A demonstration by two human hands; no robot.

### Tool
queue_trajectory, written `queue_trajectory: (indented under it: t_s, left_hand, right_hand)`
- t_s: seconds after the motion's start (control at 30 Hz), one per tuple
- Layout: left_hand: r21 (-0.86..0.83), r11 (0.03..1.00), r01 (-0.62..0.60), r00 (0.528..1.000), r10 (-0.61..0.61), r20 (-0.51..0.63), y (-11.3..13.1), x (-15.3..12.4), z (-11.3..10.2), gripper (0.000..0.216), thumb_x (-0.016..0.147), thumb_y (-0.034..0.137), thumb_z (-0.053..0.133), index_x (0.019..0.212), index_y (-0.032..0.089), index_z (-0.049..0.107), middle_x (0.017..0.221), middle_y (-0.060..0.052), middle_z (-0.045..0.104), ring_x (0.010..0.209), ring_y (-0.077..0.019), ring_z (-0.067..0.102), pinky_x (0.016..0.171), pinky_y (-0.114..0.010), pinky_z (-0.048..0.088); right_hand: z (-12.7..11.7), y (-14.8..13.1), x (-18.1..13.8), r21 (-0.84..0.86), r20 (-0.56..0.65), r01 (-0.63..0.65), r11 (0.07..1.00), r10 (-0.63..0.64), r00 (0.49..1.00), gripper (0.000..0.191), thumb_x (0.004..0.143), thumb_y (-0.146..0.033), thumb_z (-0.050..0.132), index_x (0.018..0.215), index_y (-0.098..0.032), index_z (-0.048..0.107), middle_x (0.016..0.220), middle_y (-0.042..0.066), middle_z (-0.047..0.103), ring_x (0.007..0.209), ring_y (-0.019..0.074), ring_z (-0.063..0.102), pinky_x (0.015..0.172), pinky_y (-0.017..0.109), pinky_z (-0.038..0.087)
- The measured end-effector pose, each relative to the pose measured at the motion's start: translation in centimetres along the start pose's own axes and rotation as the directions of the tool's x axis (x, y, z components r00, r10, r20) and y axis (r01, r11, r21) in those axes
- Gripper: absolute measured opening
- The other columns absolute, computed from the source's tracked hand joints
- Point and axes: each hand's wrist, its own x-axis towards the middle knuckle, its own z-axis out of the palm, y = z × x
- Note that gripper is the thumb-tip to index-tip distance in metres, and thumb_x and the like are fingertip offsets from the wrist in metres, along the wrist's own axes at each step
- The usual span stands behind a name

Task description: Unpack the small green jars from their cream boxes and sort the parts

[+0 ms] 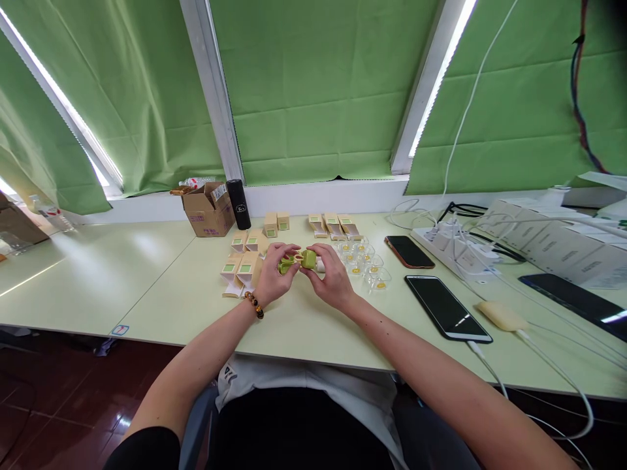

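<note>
Both my hands meet over the middle of the pale green table (161,274). My left hand (274,273), with a bead bracelet at the wrist, and my right hand (330,274) are both closed on a small green object (298,260), one on each end, holding it just above the tabletop. Several small tan boxes (242,264) with green labels lie just left of my left hand. Several small clear cups (365,264) with yellow contents stand right of my right hand.
A brown cardboard box (208,209) and a black flask (238,203) stand at the back. Two phones (409,251) (447,307) lie to the right, beside a power strip (453,245) with white cables and white cartons (543,238). Green curtains hang behind.
</note>
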Motion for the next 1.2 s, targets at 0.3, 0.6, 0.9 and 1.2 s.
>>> queue_trajectory:
  t_s: [0.3,0.6,0.9,1.2]
  left_hand:
    - [0.104,0.99,-0.096,0.994,0.101,-0.039,-0.3,0.0,0.3,0.015,0.097,0.027,0.069,0.11,0.022,0.075,0.099,-0.01,0.073,0.107,-0.0253,0.061,0.086,-0.041,0.06]
    - [0.053,0.993,-0.108,0.99,0.112,-0.084,-0.5,0.0,0.5,0.007,0.094,0.022,0.073,0.096,0.021,0.08,0.085,-0.006,0.072,0.086,-0.0191,0.065,0.067,-0.029,0.056]
    - [-0.04,0.999,-0.018,0.996,0.015,-0.091,-0.9,-0.1,0.8,0.009,0.091,0.027,0.077,0.088,0.02,0.081,0.084,-0.006,0.069,0.081,-0.0157,0.067,0.061,-0.025,0.053]
    - [-0.174,0.982,0.072,0.993,-0.087,-0.081,-1.1,-0.2,1.0,0.017,0.087,0.034,0.082,0.078,0.02,0.08,0.085,-0.005,0.069,0.081,-0.0157,0.067,0.067,-0.027,0.057]
  right_hand:
    - [0.1,0.2,-0.1,0.013,-0.028,0.05,0.999,-0.049,0.998,0.037,0.1,-0.039,0.064,0.134,-0.026,0.055,0.125,0.014,0.066,0.115,0.0308,0.065,0.095,0.05,0.059]
    - [0.3,0.5,-0.1,0.025,-0.071,0.146,0.989,-0.144,0.987,0.037,0.1,-0.035,0.066,0.134,-0.026,0.057,0.121,0.014,0.068,0.11,0.0315,0.068,0.091,0.05,0.06]
    - [0.1,0.5,-0.2,0.041,-0.035,0.162,0.986,-0.161,0.986,0.036,0.1,-0.035,0.066,0.134,-0.025,0.059,0.12,0.013,0.067,0.108,0.0302,0.068,0.091,0.048,0.061]
    - [0.1,1.0,-0.4,0.045,-0.009,0.179,0.983,-0.179,0.984,0.039,0.101,-0.033,0.065,0.138,-0.026,0.057,0.124,0.014,0.067,0.114,0.0311,0.067,0.097,0.049,0.06]
